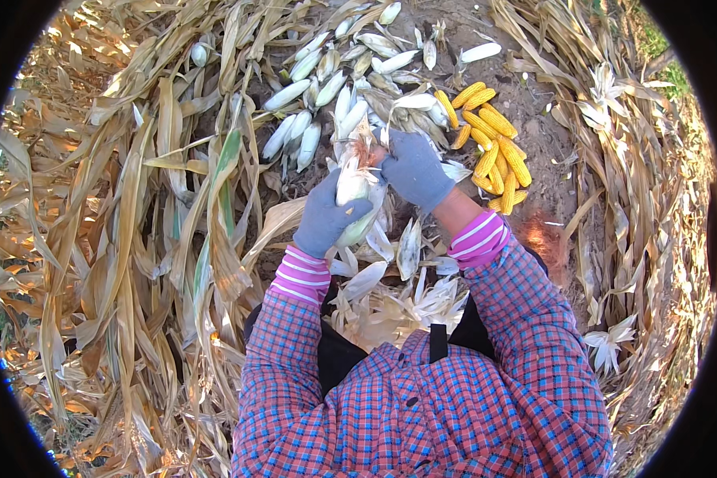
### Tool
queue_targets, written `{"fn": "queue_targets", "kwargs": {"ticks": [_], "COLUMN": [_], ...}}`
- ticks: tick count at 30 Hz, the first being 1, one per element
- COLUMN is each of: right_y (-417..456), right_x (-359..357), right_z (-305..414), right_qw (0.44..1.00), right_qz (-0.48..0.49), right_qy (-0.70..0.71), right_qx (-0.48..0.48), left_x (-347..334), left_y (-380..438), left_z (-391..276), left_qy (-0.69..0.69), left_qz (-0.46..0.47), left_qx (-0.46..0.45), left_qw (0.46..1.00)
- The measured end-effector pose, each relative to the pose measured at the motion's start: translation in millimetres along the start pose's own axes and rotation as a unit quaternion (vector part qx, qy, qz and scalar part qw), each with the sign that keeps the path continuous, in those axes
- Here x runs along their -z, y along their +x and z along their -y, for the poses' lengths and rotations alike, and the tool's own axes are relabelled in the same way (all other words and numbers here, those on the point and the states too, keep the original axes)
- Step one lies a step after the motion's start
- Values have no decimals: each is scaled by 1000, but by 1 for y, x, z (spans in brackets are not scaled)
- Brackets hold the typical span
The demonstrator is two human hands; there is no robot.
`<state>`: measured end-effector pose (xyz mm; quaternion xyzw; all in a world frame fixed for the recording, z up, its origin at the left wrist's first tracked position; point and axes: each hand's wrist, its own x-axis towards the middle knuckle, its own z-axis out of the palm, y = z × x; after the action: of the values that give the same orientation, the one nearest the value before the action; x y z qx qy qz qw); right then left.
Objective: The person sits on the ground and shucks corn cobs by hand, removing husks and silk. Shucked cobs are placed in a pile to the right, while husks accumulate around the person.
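An ear of corn [354,186] in its pale husk is held in front of me, tip pointing away, with reddish-brown silk showing at the tip. My left hand [330,216], in a grey glove, grips the ear around its lower part. At the silk end, my gloved right hand [417,168] has its fingers closed on the husk near the tip. No yellow kernels show on this ear. Beyond both hands lies a spread of unhusked corn ears [328,89]. To the right of my right hand is a heap of bare yellow corn cobs [497,149].
Dry corn stalks and leaves [137,239] are piled thickly on the left. More dry stalks [621,179] line the right side. Loose stripped husks [388,310] lie between my knees. Corn silk [541,239] is scattered on the bare soil [544,137] at the right.
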<state>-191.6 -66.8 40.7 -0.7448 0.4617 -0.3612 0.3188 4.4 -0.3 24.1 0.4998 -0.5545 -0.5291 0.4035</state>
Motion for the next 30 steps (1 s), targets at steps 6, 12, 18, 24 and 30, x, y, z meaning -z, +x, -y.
{"fn": "queue_targets", "kwargs": {"ticks": [6, 12, 18, 24, 30], "right_y": [2, 7, 1, -5, -4], "right_x": [-35, -40, -44, -32, -35], "right_z": [-28, -4, -13, 12, 4], "right_qw": [924, 724, 767, 969, 991], "right_qz": [-41, -69, -34, -13, -18], "right_qy": [325, 625, 591, 238, 124], "right_qx": [-196, -282, -245, -70, -54], "left_x": [-8, -8, -10, -18, -20], "left_y": [1, 2, 9, 12, 9], "left_z": [1, 27, 21, 12, 12], "left_qy": [-7, -91, -178, -194, -126], "left_qz": [-80, -146, -156, -161, -147], "left_qx": [-82, -17, -7, -16, -49], "left_qw": [993, 985, 972, 968, 980]}}
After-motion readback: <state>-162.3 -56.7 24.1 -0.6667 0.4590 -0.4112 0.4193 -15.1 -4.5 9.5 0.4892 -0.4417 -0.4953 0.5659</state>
